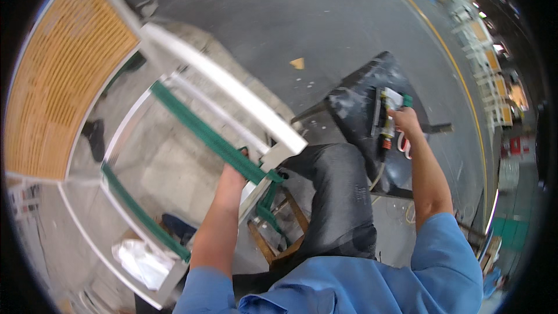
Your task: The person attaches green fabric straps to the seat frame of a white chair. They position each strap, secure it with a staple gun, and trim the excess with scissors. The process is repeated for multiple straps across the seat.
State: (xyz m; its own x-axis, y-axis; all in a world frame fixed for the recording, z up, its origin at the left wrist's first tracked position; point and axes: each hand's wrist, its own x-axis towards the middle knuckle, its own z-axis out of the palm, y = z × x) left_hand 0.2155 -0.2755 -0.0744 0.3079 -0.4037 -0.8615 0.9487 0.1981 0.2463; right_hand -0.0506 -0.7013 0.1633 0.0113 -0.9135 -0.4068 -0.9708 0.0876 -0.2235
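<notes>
A white chair frame (226, 87) with a slatted tan back (70, 81) lies tilted at my left. A green webbing strap (203, 134) runs across it, its loose end hanging by the near corner. My left hand (237, 168) is closed around the strap near that corner; the strap hides most of its fingers. A second green strap (142, 212) lies along another rail. At the right, my right hand (406, 119) is closed on a staple gun (388, 122) with a hose, resting on a black padded stool (354, 96). Scissors (403, 144) with red-and-white handles lie beside it.
A wooden frame (264, 244) stands on the floor between my legs and the chair. A white bag (145, 261) lies at the lower left. A tan scrap (297, 63) rests on the grey floor, and more chair frames (488, 75) line the far right.
</notes>
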